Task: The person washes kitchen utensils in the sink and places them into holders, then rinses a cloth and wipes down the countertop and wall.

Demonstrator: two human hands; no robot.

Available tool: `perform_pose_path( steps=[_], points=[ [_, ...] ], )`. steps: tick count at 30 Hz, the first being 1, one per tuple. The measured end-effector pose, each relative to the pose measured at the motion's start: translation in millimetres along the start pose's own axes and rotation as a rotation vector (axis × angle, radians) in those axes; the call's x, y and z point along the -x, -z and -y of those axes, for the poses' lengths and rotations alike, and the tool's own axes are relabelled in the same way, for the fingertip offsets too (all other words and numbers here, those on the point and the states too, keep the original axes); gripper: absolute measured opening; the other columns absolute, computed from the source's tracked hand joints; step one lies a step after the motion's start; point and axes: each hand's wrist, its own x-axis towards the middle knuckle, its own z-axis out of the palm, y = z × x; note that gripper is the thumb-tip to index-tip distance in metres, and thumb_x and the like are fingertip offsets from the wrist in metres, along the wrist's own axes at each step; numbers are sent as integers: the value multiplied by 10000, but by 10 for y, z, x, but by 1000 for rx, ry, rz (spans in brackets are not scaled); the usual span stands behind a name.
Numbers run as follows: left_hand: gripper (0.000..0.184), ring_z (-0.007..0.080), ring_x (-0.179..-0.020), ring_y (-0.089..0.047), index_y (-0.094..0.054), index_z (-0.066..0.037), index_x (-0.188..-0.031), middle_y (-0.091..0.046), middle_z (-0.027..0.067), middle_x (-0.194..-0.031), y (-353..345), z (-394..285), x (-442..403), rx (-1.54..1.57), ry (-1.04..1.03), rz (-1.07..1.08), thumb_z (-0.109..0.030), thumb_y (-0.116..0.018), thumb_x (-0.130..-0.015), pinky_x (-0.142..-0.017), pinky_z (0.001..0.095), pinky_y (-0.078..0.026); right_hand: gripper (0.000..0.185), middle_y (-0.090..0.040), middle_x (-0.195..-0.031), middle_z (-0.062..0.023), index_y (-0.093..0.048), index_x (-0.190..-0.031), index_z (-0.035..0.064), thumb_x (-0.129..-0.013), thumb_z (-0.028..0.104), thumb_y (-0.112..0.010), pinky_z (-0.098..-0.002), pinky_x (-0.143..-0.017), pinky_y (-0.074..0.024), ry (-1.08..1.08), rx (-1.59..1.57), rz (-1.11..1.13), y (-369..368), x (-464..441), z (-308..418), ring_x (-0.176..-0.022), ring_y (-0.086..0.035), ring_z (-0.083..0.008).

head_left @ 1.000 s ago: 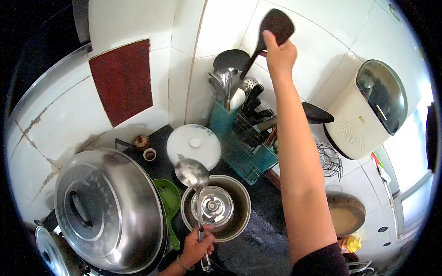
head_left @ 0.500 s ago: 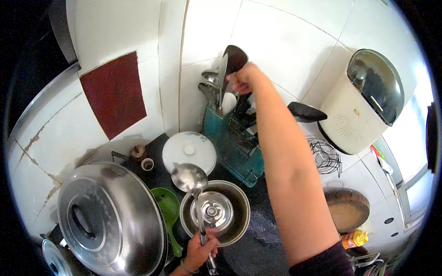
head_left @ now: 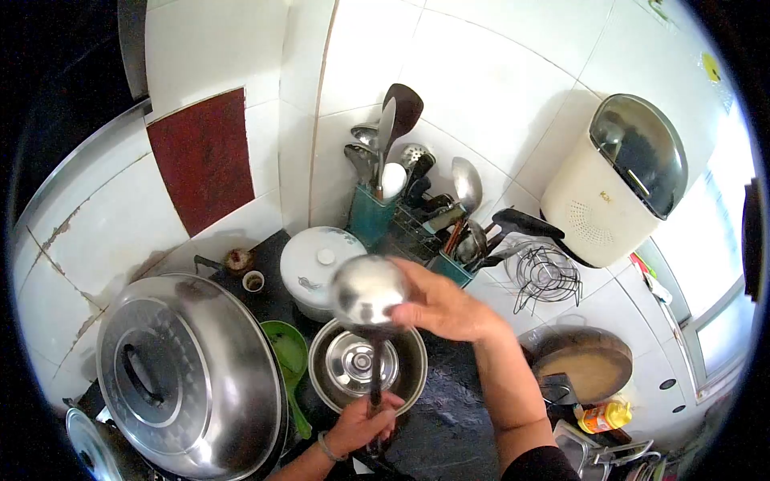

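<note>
A ladle (head_left: 370, 290) with a round, shiny metal bowl stands upright over the pot, blurred by motion. Its dark-looking handle runs down into my left hand (head_left: 362, 426), whose fingers are wrapped round it. My right hand (head_left: 439, 303) grips the right edge of the bowl, thumb across the front and the other fingers partly hidden behind. Below the ladle sits an open metal pot (head_left: 415, 386) with a smaller shiny metal piece (head_left: 353, 362) inside. A white lidded pot (head_left: 309, 255) is just behind the ladle bowl.
A big domed steel lid (head_left: 241, 337) and a green ladle (head_left: 285, 349) are at left. Behind, a teal utensil rack (head_left: 370, 216) holds spatulas, spoons and ladles. A cream appliance (head_left: 589, 196), wire rack (head_left: 549, 276), round wooden board (head_left: 597, 369) and yellow-capped bottle (head_left: 605, 417) line the right.
My right hand has come down from the utensils in the rack to the ladle bowl. The ladle has moved slightly right and my left hand still holds its handle.
</note>
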Motion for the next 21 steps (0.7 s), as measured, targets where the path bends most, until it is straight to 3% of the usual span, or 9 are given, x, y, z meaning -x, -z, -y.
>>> perform_pose_path(
  steps=[1,3,4,6,12,14,21],
  points=[
    [197,83,-560,-522,-509,-15,-1057,-545,29,-679,10,4,-11,48,17,66,-100,-499,-879,-497,214,-438,333,-615,-899,-158,-515,-1058,-55,-817,157,-603,-364,-701,-516,-1,0,-5,-17,90,-57,-851,-621,-291],
    [186,81,-560,-524,-519,-17,-1033,-548,31,-679,36,34,-27,50,31,99,-116,-515,-876,-492,211,-439,310,-611,-876,-135,-524,-1040,-27,-789,118,-635,-352,-599,-557,-256,-838,129,51,238,-152,-784,-637,-295],
    [177,79,-560,-526,-529,-20,-1010,-551,32,-678,45,51,-36,54,43,126,-132,-531,-873,-487,209,-439,319,-612,-855,-145,-512,-1043,-16,-770,81,-644,-346,-535,-570,-175,-797,77,126,266,-160,-720,-646,-302],
    [175,77,-563,-530,-534,-21,-989,-557,33,-682,41,120,-24,18,70,56,-148,-544,-869,-484,208,-441,305,-615,-849,-148,-492,-1041,-47,-789,72,-616,-350,-537,-566,5,-792,-141,332,303,-46,-690,-648,-290],
    [174,74,-573,-541,-543,-21,-941,-574,37,-702,69,541,52,-71,166,-96,-174,-566,-861,-496,204,-453,224,-602,-852,-159,-482,-1008,-86,-829,35,-543,-322,-618,-566,569,-428,-794,798,-141,886,-667,-641,-235],
    [179,75,-573,-542,-542,-19,-944,-577,38,-707,67,566,79,-31,191,-104,-176,-565,-862,-501,205,-457,272,-590,-906,-182,-457,-1058,-125,-849,42,-512,-324,-698,-557,574,-252,-862,871,-401,882,-761,-639,-256],
    [174,83,-577,-543,-538,-15,-954,-583,46,-721,153,555,189,-56,120,-192,-163,-554,-865,-511,210,-461,124,-585,-776,-161,-484,-837,-83,-810,4,-568,-285,-575,-567,480,-191,-1013,1009,-1137,687,-647,-632,-237]
  ],
)
